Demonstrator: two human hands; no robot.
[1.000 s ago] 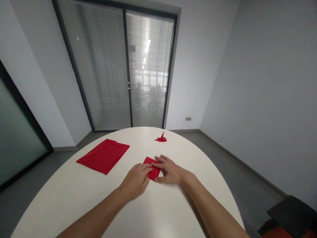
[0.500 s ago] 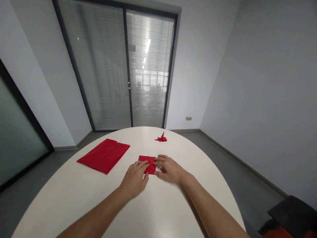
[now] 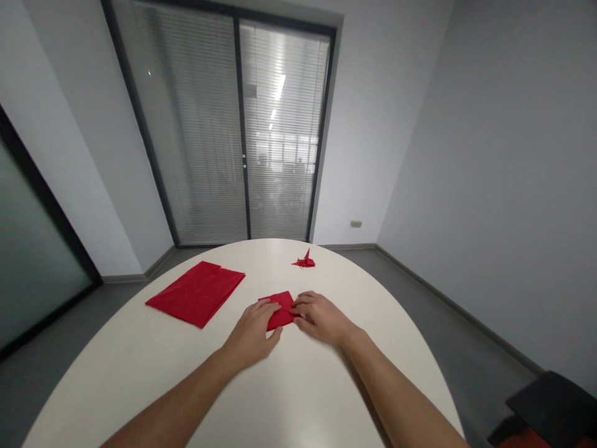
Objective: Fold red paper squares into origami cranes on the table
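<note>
A small folded square of red paper lies on the white round table between my hands, turned slightly askew. My left hand rests on its left part, fingers stretched over the paper and thumb apart near the lower edge. At the right edge, my right hand has its bent fingers and thumb closed on the paper; the fingers cover that corner. Beyond them stands a little red origami crane, which neither hand touches.
A larger folded sheet of red paper lies on the left of the table. Past the far table edge is a glass partition with blinds. A black chair is at the lower right, off the table.
The small red paper has turned a little counterclockwise under my hands. Its top right corner now points upward. The crane and the larger sheet have stayed in place.
</note>
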